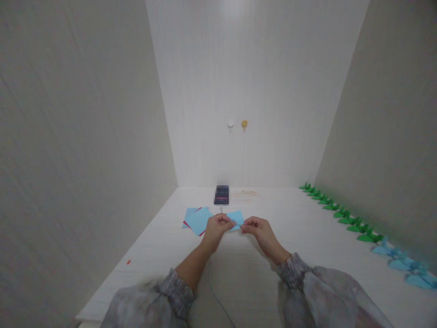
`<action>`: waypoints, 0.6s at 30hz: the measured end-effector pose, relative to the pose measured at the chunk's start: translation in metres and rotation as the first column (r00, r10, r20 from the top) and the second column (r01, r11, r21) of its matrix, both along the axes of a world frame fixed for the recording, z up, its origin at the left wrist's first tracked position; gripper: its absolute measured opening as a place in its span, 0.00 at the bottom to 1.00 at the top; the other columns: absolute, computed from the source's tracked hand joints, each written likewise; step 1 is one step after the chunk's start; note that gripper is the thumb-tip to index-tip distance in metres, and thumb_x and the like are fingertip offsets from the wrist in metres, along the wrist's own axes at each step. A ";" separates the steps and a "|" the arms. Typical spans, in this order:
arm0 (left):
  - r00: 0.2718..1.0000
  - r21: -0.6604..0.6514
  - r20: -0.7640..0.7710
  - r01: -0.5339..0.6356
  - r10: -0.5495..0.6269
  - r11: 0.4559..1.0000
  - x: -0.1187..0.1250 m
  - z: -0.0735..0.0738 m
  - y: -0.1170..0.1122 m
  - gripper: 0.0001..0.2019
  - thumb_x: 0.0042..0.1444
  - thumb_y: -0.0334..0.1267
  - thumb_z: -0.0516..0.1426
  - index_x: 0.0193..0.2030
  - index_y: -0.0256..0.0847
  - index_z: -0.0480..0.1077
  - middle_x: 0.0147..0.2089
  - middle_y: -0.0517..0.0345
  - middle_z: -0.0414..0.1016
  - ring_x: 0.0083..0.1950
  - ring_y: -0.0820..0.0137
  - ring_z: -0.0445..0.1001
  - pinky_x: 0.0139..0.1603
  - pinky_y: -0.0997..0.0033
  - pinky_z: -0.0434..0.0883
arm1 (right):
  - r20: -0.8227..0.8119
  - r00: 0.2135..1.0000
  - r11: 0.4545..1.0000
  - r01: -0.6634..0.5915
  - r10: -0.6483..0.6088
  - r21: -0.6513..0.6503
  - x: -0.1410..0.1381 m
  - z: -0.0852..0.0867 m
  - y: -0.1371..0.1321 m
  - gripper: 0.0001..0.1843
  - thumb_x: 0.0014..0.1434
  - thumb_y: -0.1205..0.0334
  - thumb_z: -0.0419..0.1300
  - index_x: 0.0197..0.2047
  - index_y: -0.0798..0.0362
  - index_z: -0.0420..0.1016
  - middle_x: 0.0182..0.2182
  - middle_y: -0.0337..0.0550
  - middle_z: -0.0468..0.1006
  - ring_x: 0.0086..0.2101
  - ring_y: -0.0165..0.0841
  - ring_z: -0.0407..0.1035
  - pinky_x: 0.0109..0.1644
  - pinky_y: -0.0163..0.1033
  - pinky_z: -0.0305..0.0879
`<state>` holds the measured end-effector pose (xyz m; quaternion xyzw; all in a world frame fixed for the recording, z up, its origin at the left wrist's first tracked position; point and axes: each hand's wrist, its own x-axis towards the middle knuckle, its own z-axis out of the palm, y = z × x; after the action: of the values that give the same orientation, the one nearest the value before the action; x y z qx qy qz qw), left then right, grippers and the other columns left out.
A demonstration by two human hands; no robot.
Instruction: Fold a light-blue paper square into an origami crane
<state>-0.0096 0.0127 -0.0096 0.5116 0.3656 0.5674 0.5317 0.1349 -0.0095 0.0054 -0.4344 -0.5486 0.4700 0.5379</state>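
Note:
Between my two hands is a small light-blue sheet of paper [235, 217], held a little above the white table. My left hand [218, 225] pinches its left side with thumb and fingers. At the paper's lower right corner, my right hand [257, 228] has thumb and fingertips pressed together on the edge. Just left of my left hand lies a loose stack of blue paper sheets [198, 221], with red edges showing between them. My left fingers cover part of the held sheet, so its folds cannot be made out.
A phone [221, 196] stands behind my hands, and a cable [214, 291] runs toward me. Along the right wall sit a row of green folded-paper figures [341, 214] and several blue ones [403, 262]. A small orange-red scrap [129, 262] lies at left. Two hooks [244, 124] are on the back wall.

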 end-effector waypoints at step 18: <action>1.000 -0.047 -0.025 0.000 -0.001 0.999 0.001 -0.002 0.001 0.14 0.32 0.42 0.61 0.19 0.35 0.62 0.14 0.68 0.57 0.17 0.81 0.53 0.19 0.79 0.49 | 0.036 0.999 1.000 0.005 -0.005 0.007 0.004 -0.006 0.003 0.07 0.38 0.61 0.60 0.20 0.56 0.68 0.16 0.38 0.73 0.20 0.29 0.65 0.30 0.35 0.59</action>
<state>-0.0082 0.0137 -0.0118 0.5062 0.3854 0.5521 0.5389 0.1389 -0.0066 -0.0010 -0.4422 -0.5589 0.4589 0.5306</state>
